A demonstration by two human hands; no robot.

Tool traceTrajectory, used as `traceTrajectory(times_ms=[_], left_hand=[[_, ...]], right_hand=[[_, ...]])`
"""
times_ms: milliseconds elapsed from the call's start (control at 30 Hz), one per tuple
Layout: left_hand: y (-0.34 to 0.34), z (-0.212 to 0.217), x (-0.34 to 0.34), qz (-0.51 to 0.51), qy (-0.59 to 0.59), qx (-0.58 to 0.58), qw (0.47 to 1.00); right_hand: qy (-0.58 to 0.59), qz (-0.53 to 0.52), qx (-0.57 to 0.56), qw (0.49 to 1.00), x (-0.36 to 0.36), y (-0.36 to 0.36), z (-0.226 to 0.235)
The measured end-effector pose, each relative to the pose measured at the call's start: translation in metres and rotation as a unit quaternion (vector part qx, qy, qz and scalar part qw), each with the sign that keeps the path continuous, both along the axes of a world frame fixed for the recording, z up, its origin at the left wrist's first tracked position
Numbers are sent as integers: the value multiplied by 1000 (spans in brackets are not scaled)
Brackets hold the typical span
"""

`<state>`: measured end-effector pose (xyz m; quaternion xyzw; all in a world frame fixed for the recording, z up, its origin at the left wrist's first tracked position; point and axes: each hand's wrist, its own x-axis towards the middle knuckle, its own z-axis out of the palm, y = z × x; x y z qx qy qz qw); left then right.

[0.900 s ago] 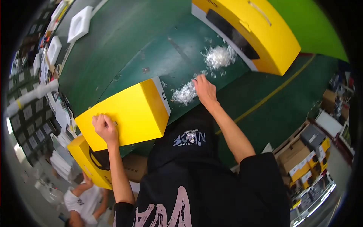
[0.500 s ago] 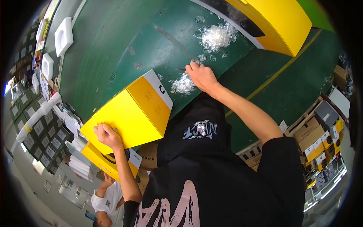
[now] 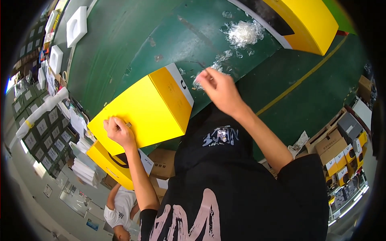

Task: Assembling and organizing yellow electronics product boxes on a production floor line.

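Note:
A large yellow carton (image 3: 136, 108) with a white band along one end sits on the green worktable, left of centre. My left hand (image 3: 121, 133) rests against it, fingers curled closed. A small greyish bit shows beside those fingers; what they hold, if anything, is hidden. Above the table, just right of the carton, my right hand (image 3: 223, 91) is closed in a pinch. From its fingertips a thin dark tool (image 3: 203, 66) sticks out; its exact kind cannot be made out. Clear crumpled plastic film (image 3: 217, 65) lies on the table behind this hand, partly covered by it.
A bigger heap of clear film scraps (image 3: 244, 34) lies farther right, near another yellow carton (image 3: 307, 24). White foam pieces (image 3: 76, 26) line the far left edge. Another yellow box (image 3: 106, 160) is below my left forearm. A co-worker in white (image 3: 120, 209) is at the lower left.
My right hand has lifted from the small film pile and turned, with a thin dark tool now showing in its fingers. My left hand stays on the carton. The whole view has shifted slightly.

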<state>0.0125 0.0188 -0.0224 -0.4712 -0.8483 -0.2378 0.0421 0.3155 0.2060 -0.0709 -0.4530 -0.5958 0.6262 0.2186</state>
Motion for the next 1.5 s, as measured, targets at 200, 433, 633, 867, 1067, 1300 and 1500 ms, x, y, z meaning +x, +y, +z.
traceTrajectory(times_ms=[200, 433, 633, 867, 1067, 1300, 1500], left_hand=[[2, -1, 0, 5, 3, -5, 1000], [1, 0, 0, 12, 9, -13, 1000], [1, 0, 2, 21, 8, -12, 1000], [0, -3, -2, 9, 10, -13, 1000], [2, -2, 0, 7, 19, -12, 1000], [1, -3, -1, 10, 14, -11, 1000], [0, -2, 0, 14, 12, -11, 1000]], right_hand=[[135, 61, -47, 988, -28, -27, 21], [167, 36, -88, 981, -42, -44, 26], [155, -51, -79, 984, -53, -73, 37], [164, -46, -80, 982, -53, -74, 43], [153, -60, -50, 985, -51, -72, 36], [147, -48, -29, 988, -47, -80, 32], [158, -63, -1, 986, -47, -73, 31]])
